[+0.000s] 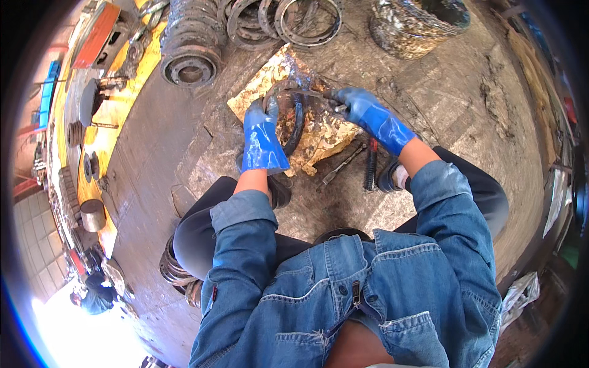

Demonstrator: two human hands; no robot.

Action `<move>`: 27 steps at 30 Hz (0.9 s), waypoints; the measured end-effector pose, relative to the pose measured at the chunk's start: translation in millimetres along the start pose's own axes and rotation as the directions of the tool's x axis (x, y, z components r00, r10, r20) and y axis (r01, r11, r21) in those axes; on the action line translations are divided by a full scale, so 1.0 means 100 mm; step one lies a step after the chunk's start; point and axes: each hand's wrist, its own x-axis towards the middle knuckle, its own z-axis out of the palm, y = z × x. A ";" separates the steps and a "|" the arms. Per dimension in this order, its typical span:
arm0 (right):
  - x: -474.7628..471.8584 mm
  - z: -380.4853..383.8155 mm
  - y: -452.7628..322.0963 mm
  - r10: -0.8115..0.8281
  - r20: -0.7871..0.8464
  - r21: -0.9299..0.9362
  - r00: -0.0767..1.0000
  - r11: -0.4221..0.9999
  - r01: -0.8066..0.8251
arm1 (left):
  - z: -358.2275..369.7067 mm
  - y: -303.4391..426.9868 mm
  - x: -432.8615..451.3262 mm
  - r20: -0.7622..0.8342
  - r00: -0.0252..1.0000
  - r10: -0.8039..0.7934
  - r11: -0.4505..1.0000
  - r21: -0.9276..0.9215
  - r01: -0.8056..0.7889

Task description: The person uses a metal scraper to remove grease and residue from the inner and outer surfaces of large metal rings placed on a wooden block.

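Observation:
My left hand point(263, 124), in a blue rubber glove, grips a greasy curved metal ring point(276, 90) at its left side. My right hand point(363, 110), gloved alike, is shut on a dark hand tool point(329, 94), whose narrow end reaches left to the ring; its exact kind cannot be told. Under both lies a crumpled, grease-stained yellowish sheet point(331, 135). A dark curved ring point(297, 122) stands on the sheet just right of my left glove. Nearer me, a slim metal tool point(344, 164) and a tool with a red part and black ribbed grip point(372, 168) lie on the floor.
Stacked flanged metal rings point(191, 66) stand at upper left, with loose rings point(308, 23) beside them. A grease-smeared bucket point(416, 27) is at upper right. More rings point(172, 267) lie by my left knee. Parts line a yellow strip point(103, 133) at left; another person point(96, 294) is far off at lower left.

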 end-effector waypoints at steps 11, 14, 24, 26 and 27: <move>0.29 0.96 0.69 0.433 0.107 0.518 0.895 0.744 -0.422 | 0.03 0.05 0.21 0.156 0.978 -0.140 0.990 0.054 0.133; 0.20 1.26 1.01 0.502 0.185 0.613 0.845 0.612 -0.499 | 0.21 0.04 0.33 0.157 0.986 -0.061 0.997 0.046 0.055; 0.15 1.06 0.57 0.571 0.558 0.654 0.602 0.145 -0.743 | 0.22 -0.08 0.37 0.177 0.982 -0.067 0.990 0.132 0.043; 0.16 0.71 0.36 0.547 0.458 0.569 0.701 0.425 -0.704 | 0.16 -0.14 0.32 0.150 0.986 -0.078 0.991 0.117 0.060; 0.11 0.60 0.32 0.536 0.406 0.507 0.740 0.542 -0.671 | 0.16 -0.10 0.31 0.163 0.983 -0.082 0.996 0.057 0.073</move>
